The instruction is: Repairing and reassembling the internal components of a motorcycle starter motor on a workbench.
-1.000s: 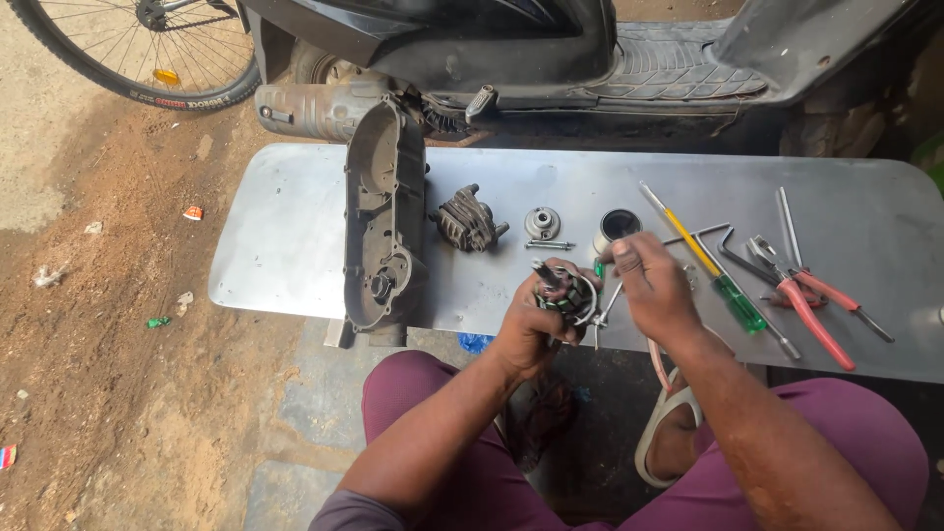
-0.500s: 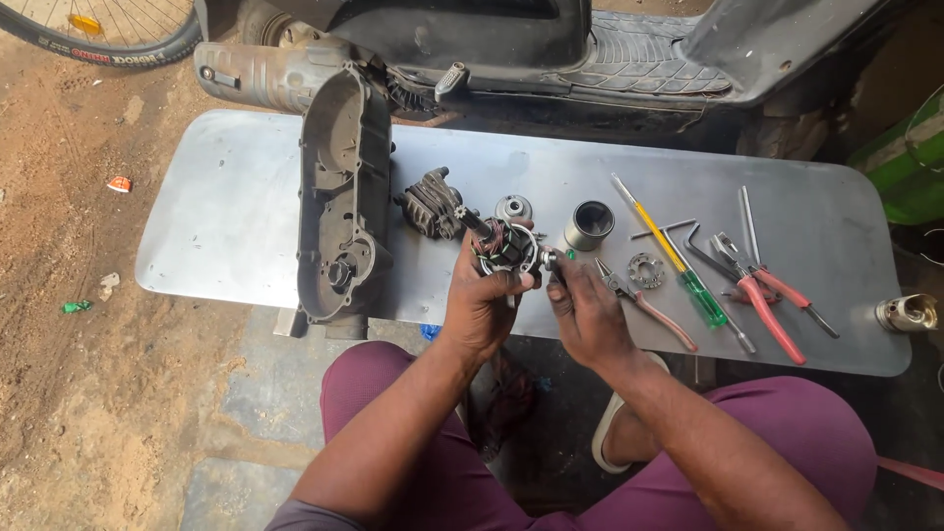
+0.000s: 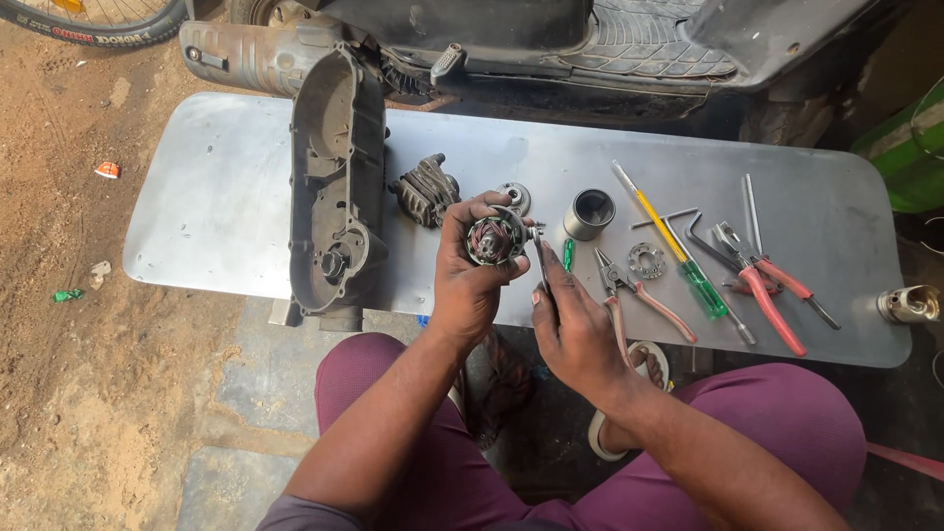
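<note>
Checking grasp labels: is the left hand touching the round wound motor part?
Touching. The head view shows the left hand with fingers wrapped around the round motor part, lifted above the metal sheet.

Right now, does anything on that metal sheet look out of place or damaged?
Nothing stands out. The engine cover stands on edge on the metal sheet, and the pliers and screwdriver lie loose to the right.

On the metal sheet lay two red-handled pliers (image 3: 757, 280) (image 3: 634, 290), one yellow-and-green screwdriver (image 3: 669, 241), one bent hex key (image 3: 661, 218), one steel cylindrical sleeve (image 3: 589, 213), one toothed ring (image 3: 646, 261), one long grey engine cover (image 3: 334, 187), one brass fitting (image 3: 907, 304).
</note>
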